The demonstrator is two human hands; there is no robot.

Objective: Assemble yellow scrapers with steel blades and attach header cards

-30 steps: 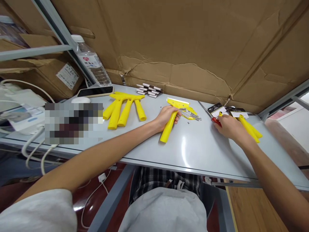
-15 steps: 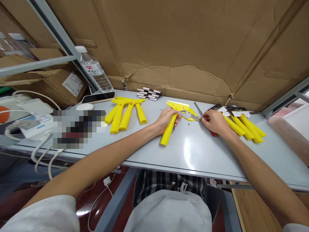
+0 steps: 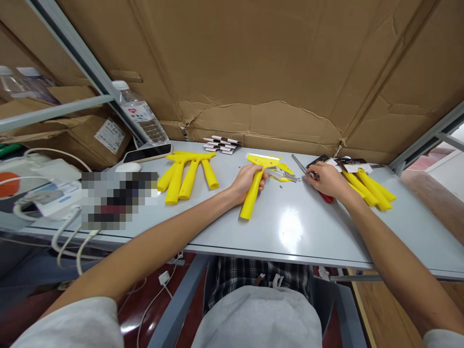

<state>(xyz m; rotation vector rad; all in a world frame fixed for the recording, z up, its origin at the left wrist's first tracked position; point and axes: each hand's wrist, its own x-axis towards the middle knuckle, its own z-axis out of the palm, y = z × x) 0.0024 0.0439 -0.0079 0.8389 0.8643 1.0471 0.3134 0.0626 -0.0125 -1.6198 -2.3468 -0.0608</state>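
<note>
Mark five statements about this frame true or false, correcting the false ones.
1. The left hand grips a yellow T-shaped plastic scraper. True.
2. Flat silvery metal strips lie between the left hand and the right hand. True.
3. A rectangular black-screened phone lies right of the right hand. False: it lies left of the left hand.
4. A glossy red handle is at the left hand. False: it is by the right.
5. Brown cardboard stands behind the grey table. True.
</note>
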